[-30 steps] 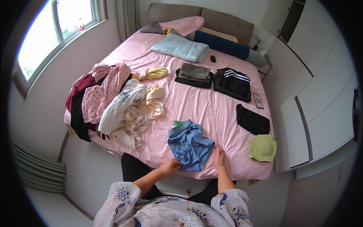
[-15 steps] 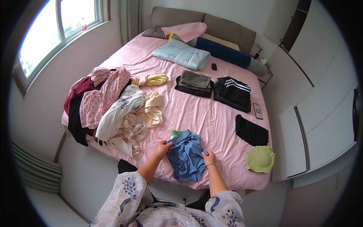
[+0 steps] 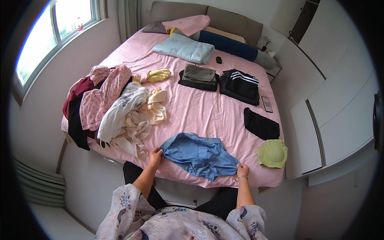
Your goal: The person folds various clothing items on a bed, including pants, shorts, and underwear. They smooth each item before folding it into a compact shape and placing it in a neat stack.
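Observation:
A pair of blue underpants [image 3: 200, 156], wrinkled and spread wide, lies at the near edge of the bed. My left hand [image 3: 155, 155] pinches its left corner, and my right hand [image 3: 242, 170] grips the corner at the lower right. The cloth is drawn out between the two hands. To the right of it rest a folded light-green bra [image 3: 272, 153] and a folded black garment [image 3: 261, 124]. On the left is a heap of loose clothes, with a white printed garment [image 3: 122, 112] and a pink patterned one [image 3: 96, 108] on top.
Further up the pink-sheeted bed [image 3: 188, 112] lie a grey-and-black folded stack [image 3: 199, 76], folded black clothes with white stripes [image 3: 240, 88], a phone [image 3: 267, 104] and a small black object [image 3: 219, 60]. A light-blue quilt [image 3: 184, 48] and a dark-blue bolster [image 3: 228, 44] are near the headboard.
My hands have moved apart, the left one leftward and the right one rightward. The bunched blue underpants are now stretched out sideways. The whole view has shifted slightly.

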`<state>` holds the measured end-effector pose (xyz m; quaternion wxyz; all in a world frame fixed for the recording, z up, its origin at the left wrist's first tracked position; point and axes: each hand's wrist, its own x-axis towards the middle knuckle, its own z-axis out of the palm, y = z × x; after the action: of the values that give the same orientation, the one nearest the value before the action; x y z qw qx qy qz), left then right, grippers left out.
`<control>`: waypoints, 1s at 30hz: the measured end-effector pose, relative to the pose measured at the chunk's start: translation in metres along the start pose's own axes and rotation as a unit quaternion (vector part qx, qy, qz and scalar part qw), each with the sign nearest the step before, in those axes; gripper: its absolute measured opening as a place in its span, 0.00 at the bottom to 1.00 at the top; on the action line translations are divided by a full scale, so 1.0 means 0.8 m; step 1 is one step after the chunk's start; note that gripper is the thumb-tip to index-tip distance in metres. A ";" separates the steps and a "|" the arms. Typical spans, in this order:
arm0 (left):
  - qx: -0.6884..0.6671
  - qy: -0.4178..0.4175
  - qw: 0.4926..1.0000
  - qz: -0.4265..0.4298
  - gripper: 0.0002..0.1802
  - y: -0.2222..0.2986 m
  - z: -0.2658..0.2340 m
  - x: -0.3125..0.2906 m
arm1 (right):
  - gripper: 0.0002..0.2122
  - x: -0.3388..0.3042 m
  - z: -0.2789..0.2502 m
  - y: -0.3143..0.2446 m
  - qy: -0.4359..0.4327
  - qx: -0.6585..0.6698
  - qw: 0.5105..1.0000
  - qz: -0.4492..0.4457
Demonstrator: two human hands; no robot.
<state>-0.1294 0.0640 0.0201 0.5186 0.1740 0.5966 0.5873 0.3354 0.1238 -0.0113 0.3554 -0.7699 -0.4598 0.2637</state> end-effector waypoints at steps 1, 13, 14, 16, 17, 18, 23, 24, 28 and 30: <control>0.002 -0.019 0.999 -0.027 0.05 -0.001 0.002 -0.004 | 0.08 0.013 0.003 0.017 -0.017 0.017 0.999 0.027; 0.119 0.010 0.987 0.107 0.11 -0.020 -0.024 0.016 | 0.15 0.045 0.113 -0.121 -0.163 0.036 0.986 -0.002; 0.133 0.020 0.980 0.145 0.11 -0.033 -0.029 0.031 | 0.15 0.045 0.120 -0.126 -0.193 0.031 0.981 0.014; 0.263 0.055 0.946 0.179 0.12 -0.007 -0.019 0.021 | 0.15 0.030 0.121 -0.156 -0.255 0.023 0.966 0.041; 0.326 0.068 0.922 0.196 0.13 0.009 -0.009 0.015 | 0.15 0.025 0.117 -0.164 -0.282 0.020 0.958 0.055; 0.359 0.062 0.909 0.200 0.15 0.021 0.001 0.016 | 0.14 0.028 0.122 -0.151 -0.295 0.068 0.952 0.037; 0.182 -0.095 0.977 -0.050 0.19 0.063 0.031 0.022 | 0.10 0.029 0.115 -0.134 -0.248 0.288 0.919 0.104; 0.156 -0.119 0.979 -0.051 0.18 0.066 0.037 0.022 | 0.10 0.036 0.108 -0.124 -0.218 0.294 0.927 0.086; 0.163 -0.162 0.964 0.132 0.10 0.058 0.027 0.028 | 0.10 0.037 0.065 -0.146 -0.047 0.263 0.951 -0.155; 0.221 -0.108 0.930 0.271 0.08 0.060 0.032 0.035 | 0.14 0.015 0.028 -0.189 -0.029 0.228 0.936 -0.266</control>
<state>-0.1391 0.1120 0.0564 0.3493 0.5021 0.5818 0.5361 0.2457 0.1908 0.0938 0.5656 -0.5095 -0.5852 0.2794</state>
